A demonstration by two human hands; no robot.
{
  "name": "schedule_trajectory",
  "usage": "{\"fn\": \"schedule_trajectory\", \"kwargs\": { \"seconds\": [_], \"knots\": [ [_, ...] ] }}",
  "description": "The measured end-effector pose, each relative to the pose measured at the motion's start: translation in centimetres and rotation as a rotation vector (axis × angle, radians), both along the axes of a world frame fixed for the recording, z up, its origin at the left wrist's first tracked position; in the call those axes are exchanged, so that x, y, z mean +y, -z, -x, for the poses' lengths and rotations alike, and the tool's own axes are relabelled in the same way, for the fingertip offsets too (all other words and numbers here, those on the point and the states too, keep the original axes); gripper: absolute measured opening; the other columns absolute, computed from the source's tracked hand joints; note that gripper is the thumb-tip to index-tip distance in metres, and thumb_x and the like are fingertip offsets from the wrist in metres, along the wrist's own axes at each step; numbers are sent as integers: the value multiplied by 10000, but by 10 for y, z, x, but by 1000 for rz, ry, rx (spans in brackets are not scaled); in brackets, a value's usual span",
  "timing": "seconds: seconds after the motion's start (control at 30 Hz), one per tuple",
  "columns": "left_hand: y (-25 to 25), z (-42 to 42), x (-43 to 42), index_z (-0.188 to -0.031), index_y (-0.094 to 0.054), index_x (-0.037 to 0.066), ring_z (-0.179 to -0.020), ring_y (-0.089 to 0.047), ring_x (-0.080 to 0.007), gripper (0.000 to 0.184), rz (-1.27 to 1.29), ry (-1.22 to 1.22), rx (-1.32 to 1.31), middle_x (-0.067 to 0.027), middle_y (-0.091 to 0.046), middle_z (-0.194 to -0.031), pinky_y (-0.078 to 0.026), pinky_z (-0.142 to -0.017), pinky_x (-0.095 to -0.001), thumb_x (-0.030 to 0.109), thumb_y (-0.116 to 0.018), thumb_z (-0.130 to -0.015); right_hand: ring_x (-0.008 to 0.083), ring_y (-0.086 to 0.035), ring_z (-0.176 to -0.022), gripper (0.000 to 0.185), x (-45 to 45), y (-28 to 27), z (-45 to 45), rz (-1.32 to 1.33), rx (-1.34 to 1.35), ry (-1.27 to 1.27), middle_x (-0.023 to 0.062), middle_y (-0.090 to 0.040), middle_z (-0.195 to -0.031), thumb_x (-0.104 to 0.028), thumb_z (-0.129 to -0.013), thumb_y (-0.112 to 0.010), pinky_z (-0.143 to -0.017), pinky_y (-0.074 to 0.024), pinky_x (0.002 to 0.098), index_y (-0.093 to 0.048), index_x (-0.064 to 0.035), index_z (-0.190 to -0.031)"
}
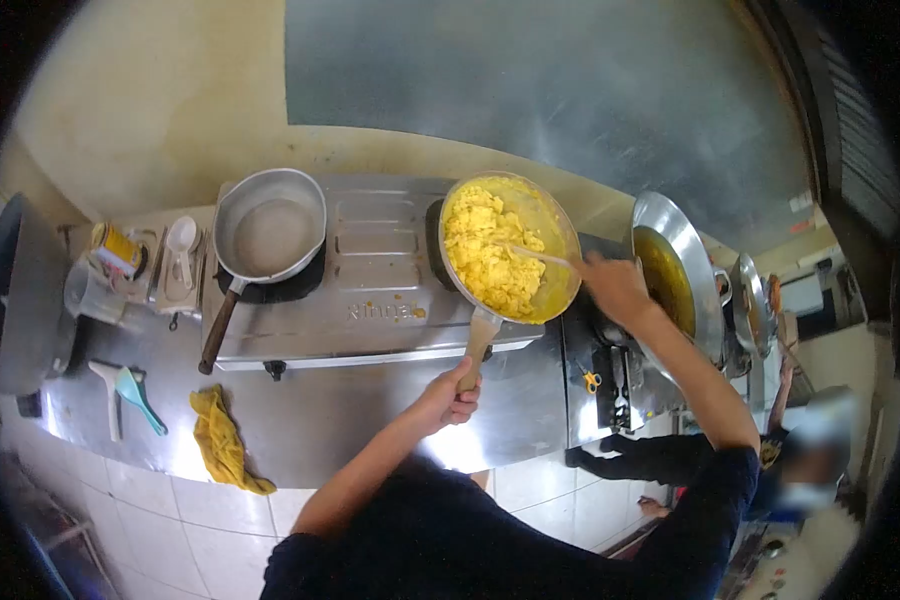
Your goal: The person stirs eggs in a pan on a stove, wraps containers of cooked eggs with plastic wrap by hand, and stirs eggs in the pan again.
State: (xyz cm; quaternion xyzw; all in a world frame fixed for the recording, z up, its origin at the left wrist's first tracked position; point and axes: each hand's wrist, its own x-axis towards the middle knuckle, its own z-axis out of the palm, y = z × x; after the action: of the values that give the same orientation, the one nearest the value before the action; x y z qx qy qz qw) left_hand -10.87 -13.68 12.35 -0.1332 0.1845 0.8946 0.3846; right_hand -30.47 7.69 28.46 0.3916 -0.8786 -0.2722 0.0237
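My left hand [455,398] is wrapped round the light wooden handle [482,335] of a frying pan [562,222] at the right burner. Soft yellow scrambled eggs [490,255] fill much of the pan, and yellow residue coats its inner wall. Closed on a pale wooden stirring stick [540,256], my right hand [615,287] is at the pan's right rim. The stick's far end reaches into the eggs, so its tip is hidden. I cannot tell whether the pan rests fully on the burner or is slightly raised.
A second pan [270,235] sits on the left burner of the steel stove [380,270]. A yellow cloth [220,440] and a turquoise utensil [138,400] lie on the counter. Rightward stands a large wok [665,215] with yellow-brown liquid; beyond it is another person [660,455].
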Motion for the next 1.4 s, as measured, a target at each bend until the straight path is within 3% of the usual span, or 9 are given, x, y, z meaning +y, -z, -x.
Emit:
{"fn": "schedule_trajectory", "kwargs": {
  "seconds": [0.17,0.4,0.53,0.6,0.83,0.97,1.07,1.23,1.4],
  "knots": [
    [2,3,-34,-886,-439,114,-433,-240,-42,432,-10,66,42,49,-325,-616,-179,-367,-201,535,-353,-932,225,-634,-607,445,39,-44,4,-408,-214,-144,78,-587,-787,-329,-898,-480,-470,-497,349,-416,-241,-1329],
    [-14,4,-29,-851,-394,122,-456,-246,-58,432,177,125,71,38,-311,-619,-190,-382,-212,537,-314,-941,294,-654,-664,554,-31,70,-49,81,-302,46,190,-628,-771,-68,-802,-488,-533,-521,422,-331,-90,-1333],
    [-14,1,-13,-856,-404,125,-427,-244,-47,424,228,50,53,51,-315,-602,-197,-370,-215,535,-332,-938,345,-638,-694,344,-80,76,-12,208,-233,295,209,-633,-832,-125,-835,-470,-603,-510,446,-488,-55,-1171],
    [-10,-2,-7,-867,-413,118,-427,-249,-48,423,236,-6,54,51,-322,-601,-197,-369,-217,529,-341,-937,399,-609,-669,294,-53,95,23,540,-230,253,226,-622,-804,-222,-890,-455,-614,-495,458,-585,-31,-1073],
    [-7,-8,-6,-905,-428,89,-444,-255,-46,455,230,-88,50,46,-339,-619,-200,-381,-209,544,-409,-910,445,-570,-871,334,-11,84,25,812,-193,555,270,-600,-864,-303,-905,-436,-767,-459,477,-599,-29,-1005],
    [-8,-3,-10,-911,-429,86,-443,-254,-45,445,236,-48,51,45,-342,-621,-201,-381,-210,530,-403,-919,416,-608,-818,309,-21,79,22,545,7,625,245,-624,-844,-268,-897,-445,-727,-494,458,-586,-32,-1038],
    [-8,-2,-14,-910,-427,89,-445,-245,-39,439,250,-43,89,50,-344,-621,-189,-382,-212,524,-368,-932,300,-661,-706,229,-21,115,9,59,106,343,156,-650,-748,-183,-874,-461,-611,-533,399,-548,-37,-1027],
    [-9,-1,-14,-904,-421,95,-445,-241,-43,434,181,-16,66,51,-336,-617,-187,-384,-214,522,-352,-937,292,-659,-694,259,-36,8,-43,-28,-170,197,146,-650,-750,-142,-845,-487,-603,-531,409,-531,-40,-1078],
    [-13,-1,-8,-897,-414,104,-446,-239,-48,433,154,19,54,51,-323,-615,-191,-388,-214,530,-345,-936,303,-654,-701,278,-23,98,-55,24,72,302,139,-648,-784,-131,-838,-486,-590,-518,438,-529,-42,-1097]
  ]
}}
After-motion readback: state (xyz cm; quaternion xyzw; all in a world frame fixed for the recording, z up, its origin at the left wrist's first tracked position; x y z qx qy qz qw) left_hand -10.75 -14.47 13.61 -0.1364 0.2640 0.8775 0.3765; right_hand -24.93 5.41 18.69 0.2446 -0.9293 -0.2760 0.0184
